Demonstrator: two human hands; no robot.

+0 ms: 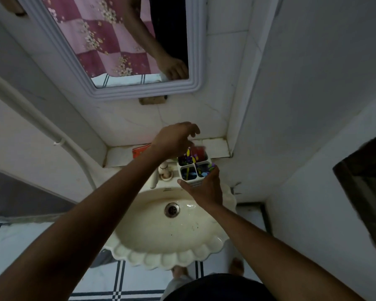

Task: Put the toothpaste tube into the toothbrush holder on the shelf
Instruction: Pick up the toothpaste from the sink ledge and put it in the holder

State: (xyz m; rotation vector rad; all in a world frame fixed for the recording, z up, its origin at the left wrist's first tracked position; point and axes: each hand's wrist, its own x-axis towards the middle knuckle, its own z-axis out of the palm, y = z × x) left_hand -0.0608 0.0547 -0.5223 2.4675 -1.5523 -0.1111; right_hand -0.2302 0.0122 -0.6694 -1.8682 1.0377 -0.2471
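Note:
A white toothbrush holder (194, 164) with four compartments sits at the front edge of the tiled shelf (216, 146), beside the tap. My right hand (204, 187) grips its near side. A red toothpaste tube (199, 151), blurred, stands upright in the far right compartment. Coloured toothbrushes fill the other compartments. My left hand (175, 137) hovers just above and left of the tube with its fingers spread, and I see a gap between the fingertips and the tube's top.
A red-orange pack (141, 149) lies on the shelf's left part, partly behind my left wrist. The tap (165, 169) stands left of the holder, above the cream scalloped sink (161, 235). A framed mirror (117, 51) hangs above. Walls close in on both sides.

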